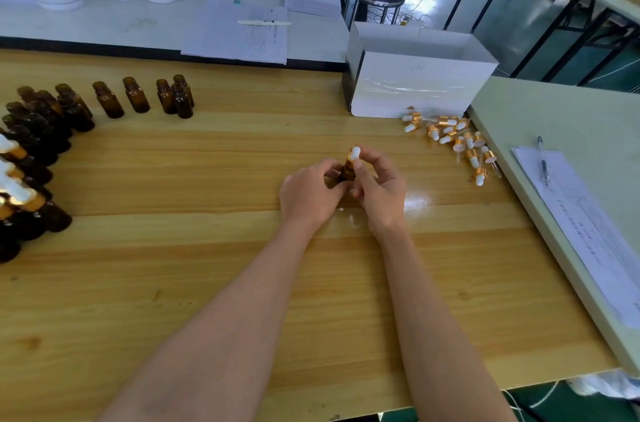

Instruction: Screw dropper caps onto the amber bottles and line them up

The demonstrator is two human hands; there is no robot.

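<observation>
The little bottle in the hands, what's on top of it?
A dropper cap: white bulb, gold collar. Fingers cover most of the bottle below.

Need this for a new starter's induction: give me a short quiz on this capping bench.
1. Multiple choice: where do the loose dropper caps lie?
A) on the wooden table, in front of the white box
B) inside that box
C) on the papers with the pen
2. True or false: every amber bottle on the table already wears a cap.
3. Short answer: what does each hand hold?

Key
1. A.
2. False: the bottles at the back stand open.
3. The left hand grips a bottle; the right hand pinches its dropper cap.
</observation>
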